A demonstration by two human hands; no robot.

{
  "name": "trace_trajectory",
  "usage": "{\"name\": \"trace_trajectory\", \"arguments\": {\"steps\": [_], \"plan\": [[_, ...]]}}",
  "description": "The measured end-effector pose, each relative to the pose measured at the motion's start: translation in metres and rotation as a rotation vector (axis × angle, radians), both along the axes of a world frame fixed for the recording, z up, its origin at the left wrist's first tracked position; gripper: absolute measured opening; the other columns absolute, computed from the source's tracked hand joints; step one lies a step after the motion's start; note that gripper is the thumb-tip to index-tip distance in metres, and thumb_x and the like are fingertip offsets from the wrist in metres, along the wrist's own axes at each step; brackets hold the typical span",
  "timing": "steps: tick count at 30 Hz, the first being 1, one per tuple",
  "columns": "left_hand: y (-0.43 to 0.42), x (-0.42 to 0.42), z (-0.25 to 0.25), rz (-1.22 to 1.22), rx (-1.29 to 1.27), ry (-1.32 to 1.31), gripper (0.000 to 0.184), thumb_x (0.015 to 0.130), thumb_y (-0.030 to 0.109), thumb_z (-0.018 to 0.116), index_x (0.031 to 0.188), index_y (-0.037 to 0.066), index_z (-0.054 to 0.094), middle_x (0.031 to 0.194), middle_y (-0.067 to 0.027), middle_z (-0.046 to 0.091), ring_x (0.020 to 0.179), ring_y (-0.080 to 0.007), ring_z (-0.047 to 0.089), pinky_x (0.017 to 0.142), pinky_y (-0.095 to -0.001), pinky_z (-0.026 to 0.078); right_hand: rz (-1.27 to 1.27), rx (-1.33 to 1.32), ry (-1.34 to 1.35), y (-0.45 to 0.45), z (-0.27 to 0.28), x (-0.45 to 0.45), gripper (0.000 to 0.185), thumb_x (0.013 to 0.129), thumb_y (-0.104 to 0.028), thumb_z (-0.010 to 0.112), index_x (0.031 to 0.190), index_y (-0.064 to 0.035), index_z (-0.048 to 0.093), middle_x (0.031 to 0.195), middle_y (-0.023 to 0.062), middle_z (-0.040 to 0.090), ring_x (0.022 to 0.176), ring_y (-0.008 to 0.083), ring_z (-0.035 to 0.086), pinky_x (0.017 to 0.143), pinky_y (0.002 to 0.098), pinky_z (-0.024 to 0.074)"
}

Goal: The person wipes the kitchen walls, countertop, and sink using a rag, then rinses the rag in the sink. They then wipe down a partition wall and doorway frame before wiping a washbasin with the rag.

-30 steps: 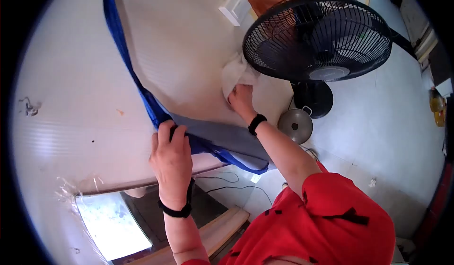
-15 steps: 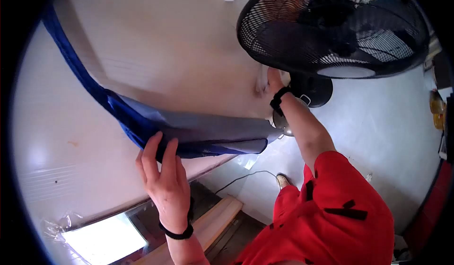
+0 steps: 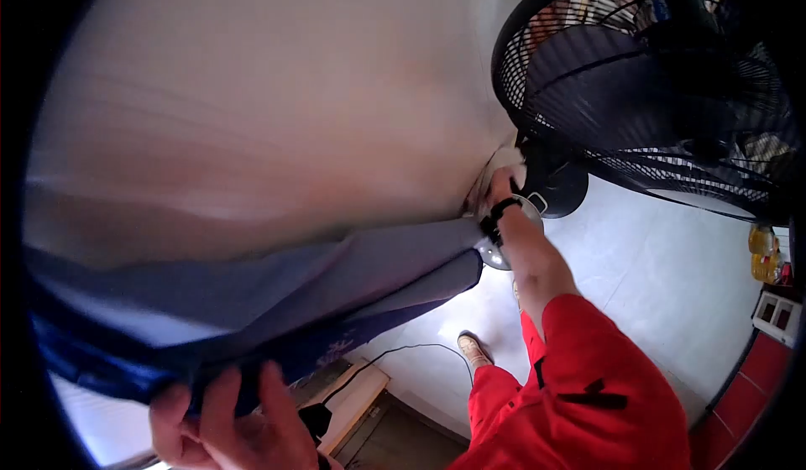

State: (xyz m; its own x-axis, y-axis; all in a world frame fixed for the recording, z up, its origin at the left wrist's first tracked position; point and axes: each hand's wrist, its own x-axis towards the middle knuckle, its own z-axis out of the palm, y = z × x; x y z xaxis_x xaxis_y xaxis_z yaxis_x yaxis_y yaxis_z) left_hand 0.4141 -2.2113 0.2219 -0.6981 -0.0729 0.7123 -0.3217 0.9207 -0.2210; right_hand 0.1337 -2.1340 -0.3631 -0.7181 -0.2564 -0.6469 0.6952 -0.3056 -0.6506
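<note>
A large cloth point(image 3: 327, 281), grey on one face and blue on the other, lies folded back along the near side of a pale tabletop point(image 3: 277, 101). My left hand point(image 3: 239, 424) is at the bottom left, its fingers curled over the cloth's blue edge and gripping it. My right hand point(image 3: 502, 186), with a black band at the wrist, reaches to the table's far right edge. Its fingers are closed on a whitish, rag-like cloth point(image 3: 510, 158) pressed at the table edge; part of it is hidden by the hand.
A black standing fan point(image 3: 638, 92) fills the upper right, close to my right arm. Below my right wrist is a shiny metal pot or lid point(image 3: 495, 256). A black cable point(image 3: 411, 347) runs over the floor near a wooden ledge point(image 3: 357, 386). Yellow bottles point(image 3: 764, 256) stand far right.
The cloth's blue edge has been drawn toward me and down by my left hand, and the cloth covers more of the near tabletop. My right hand has moved nearer along the table edge.
</note>
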Motion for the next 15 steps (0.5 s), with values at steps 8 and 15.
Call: {"name": "trace_trajectory", "arguments": {"steps": [8, 15], "plan": [[-0.036, -0.01, -0.006, -0.162, -0.158, 0.039, 0.014, 0.067, 0.0, 0.07, 0.079, 0.003, 0.064, 0.127, -0.0163, 0.04, 0.098, -0.0279, 0.05, 0.083, -0.0368, 0.044, 0.039, 0.008, -0.118, -0.004, -0.049, 0.048, 0.036, 0.094, -0.027, 0.04, 0.117, -0.0036, 0.055, 0.102, 0.013, 0.063, 0.096, 0.0299, 0.059, 0.083, 0.0436, 0.046], [-0.042, -0.014, 0.006, -0.372, -0.451, -0.24, 0.01, 0.075, 0.009, 0.063, 0.076, -0.001, 0.06, 0.11, -0.0178, 0.051, 0.113, -0.0335, 0.045, 0.093, -0.041, 0.042, -0.109, -0.1, 0.051, 0.072, -0.021, -0.107, 0.039, 0.094, -0.029, 0.041, 0.121, -0.0041, 0.054, 0.101, 0.012, 0.063, 0.095, 0.0291, 0.06, 0.083, 0.0434, 0.0475]]}}
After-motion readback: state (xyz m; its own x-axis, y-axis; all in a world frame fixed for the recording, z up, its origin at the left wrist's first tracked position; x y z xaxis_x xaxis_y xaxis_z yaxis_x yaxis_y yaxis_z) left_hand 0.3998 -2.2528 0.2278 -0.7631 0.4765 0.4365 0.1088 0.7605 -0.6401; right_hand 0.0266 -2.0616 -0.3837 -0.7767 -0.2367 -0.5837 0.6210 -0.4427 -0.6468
